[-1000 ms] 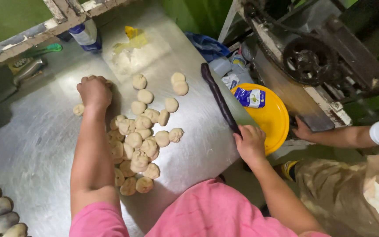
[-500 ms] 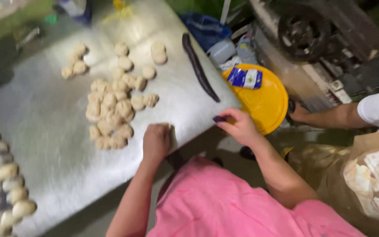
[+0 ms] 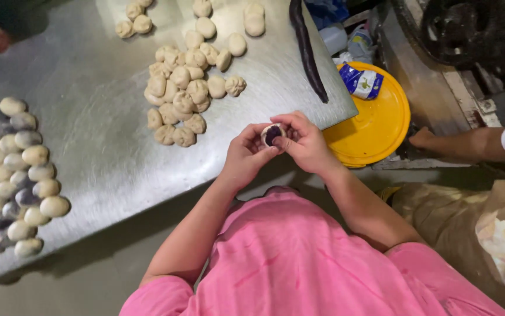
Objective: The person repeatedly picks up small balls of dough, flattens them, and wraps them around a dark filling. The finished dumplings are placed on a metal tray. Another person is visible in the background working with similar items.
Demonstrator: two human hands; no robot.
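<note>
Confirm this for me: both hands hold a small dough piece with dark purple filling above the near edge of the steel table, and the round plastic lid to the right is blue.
Not quite. The head view shows the left hand and right hand together holding the small dough piece with dark purple filling at the near edge of the steel table, but the round plastic lid to the right is yellow, not blue.

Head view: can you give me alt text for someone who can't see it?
Both hands, left hand and right hand, pinch a dough piece with dark purple filling above the steel table edge. A pile of dough balls lies beyond; a yellow lid sits right.
</note>
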